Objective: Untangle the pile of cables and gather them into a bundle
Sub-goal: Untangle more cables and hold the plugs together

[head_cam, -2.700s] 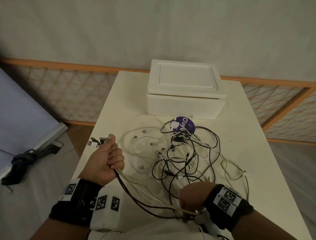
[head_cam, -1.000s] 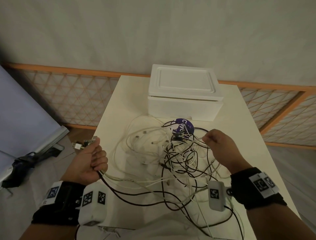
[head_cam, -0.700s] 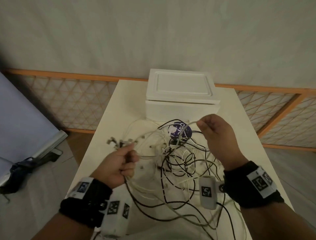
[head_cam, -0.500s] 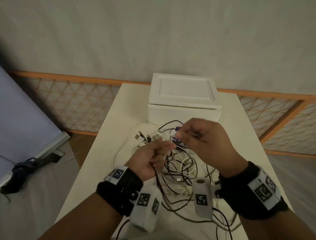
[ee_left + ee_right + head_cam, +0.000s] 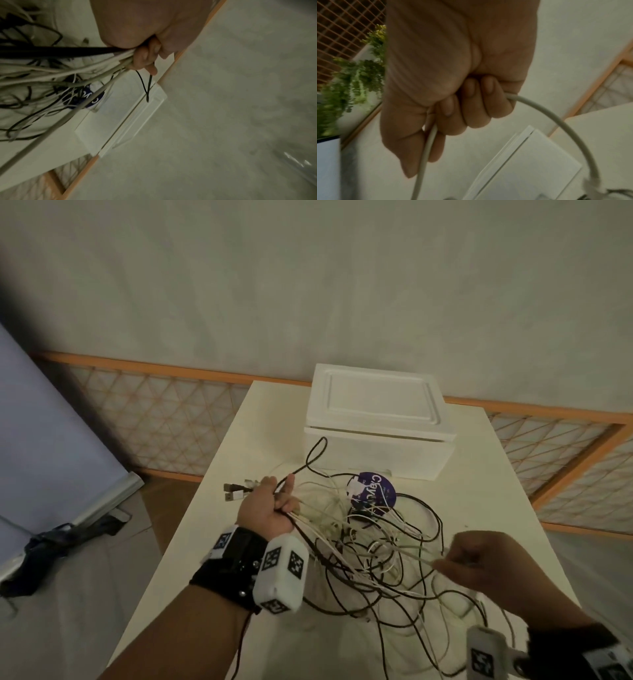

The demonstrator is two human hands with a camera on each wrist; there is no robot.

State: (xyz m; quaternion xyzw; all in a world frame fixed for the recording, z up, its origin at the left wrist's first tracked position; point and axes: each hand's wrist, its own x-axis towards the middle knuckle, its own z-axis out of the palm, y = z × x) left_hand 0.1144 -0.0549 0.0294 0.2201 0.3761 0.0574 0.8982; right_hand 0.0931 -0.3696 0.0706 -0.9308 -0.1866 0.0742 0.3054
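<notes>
Left to right. The left hand (image 5: 265,510), raised at the table's (image 5: 479,481) left edge, has its fingers curled round a sheaf of white and black cables, so that their USB plug ends (image 5: 236,491) jut out to the left beyond the knuckles; one thin black cable loop (image 5: 315,453) rises from this fist toward the white foam box (image 5: 376,419). From the fist the strands fan rightward and toward the viewer into the tangled cable pile (image 5: 373,546), which lies on the table between the two hands, partly over a purple round label (image 5: 375,493). The right hand (image 5: 486,570), nearer the viewer, has its fingers (image 5: 471,105) closed round a single white cable (image 5: 556,121). That cable's taut run lies roughly left–right, hand to hand; freeing it probably calls for drawing the right hand farther right, away from the left fist.
</notes>
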